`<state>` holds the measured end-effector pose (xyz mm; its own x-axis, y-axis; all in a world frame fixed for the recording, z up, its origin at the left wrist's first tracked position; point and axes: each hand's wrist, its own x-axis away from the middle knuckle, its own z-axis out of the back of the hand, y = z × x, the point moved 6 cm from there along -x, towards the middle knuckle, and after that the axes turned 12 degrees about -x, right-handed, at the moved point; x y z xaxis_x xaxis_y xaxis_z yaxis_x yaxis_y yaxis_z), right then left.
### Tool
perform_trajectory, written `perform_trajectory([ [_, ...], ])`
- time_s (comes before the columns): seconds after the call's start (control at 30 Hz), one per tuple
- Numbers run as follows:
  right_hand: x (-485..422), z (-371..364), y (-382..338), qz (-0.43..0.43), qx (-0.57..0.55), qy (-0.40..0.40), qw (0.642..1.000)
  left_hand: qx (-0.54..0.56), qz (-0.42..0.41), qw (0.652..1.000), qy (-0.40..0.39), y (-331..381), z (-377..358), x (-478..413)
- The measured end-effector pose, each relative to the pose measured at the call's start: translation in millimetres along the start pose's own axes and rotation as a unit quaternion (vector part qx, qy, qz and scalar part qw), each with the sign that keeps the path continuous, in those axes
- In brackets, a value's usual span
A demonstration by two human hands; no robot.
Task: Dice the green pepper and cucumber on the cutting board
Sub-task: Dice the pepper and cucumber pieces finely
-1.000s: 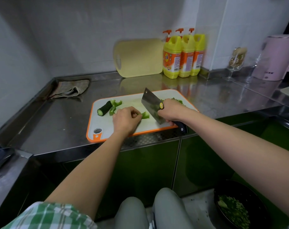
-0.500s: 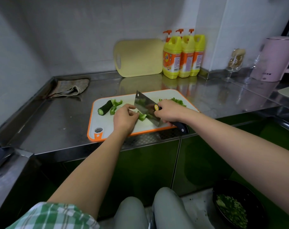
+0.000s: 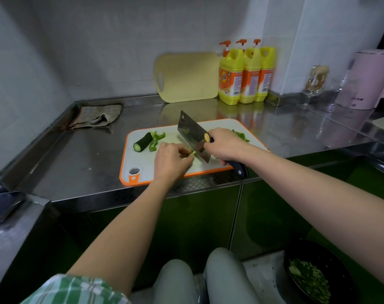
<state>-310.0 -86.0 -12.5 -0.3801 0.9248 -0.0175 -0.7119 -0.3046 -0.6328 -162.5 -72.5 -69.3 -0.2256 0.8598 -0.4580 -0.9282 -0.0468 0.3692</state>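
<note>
Pepper strip (image 3: 192, 152) — between left hand (image 3: 172, 161), cleaver (image 3: 192, 133)

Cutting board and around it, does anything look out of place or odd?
The black bowl of chopped greens sits low beside the person's knees, well below the counter, away from the cutting board. Otherwise nothing: right hand grips the cleaver, left hand pinches a green pepper piece.

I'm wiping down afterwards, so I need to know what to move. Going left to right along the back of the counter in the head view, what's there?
Folded cloth → yellow cutting board leaning on the wall → soap bottles → stemmed glass → pink kettle.
</note>
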Motion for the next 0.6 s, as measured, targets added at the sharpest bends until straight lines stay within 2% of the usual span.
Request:
perform_trajectory([
  [0.23,0.8,-2.0,0.8,0.018,0.004,0.027,0.999,0.001,0.002,1.0,0.008,-1.7,-1.3,-0.8],
  [0.6,3.2,-7.7,-1.8,0.001,0.061,0.007,0.998,-0.005,-0.014,1.0,0.019,0.5,-0.6,-0.5],
])
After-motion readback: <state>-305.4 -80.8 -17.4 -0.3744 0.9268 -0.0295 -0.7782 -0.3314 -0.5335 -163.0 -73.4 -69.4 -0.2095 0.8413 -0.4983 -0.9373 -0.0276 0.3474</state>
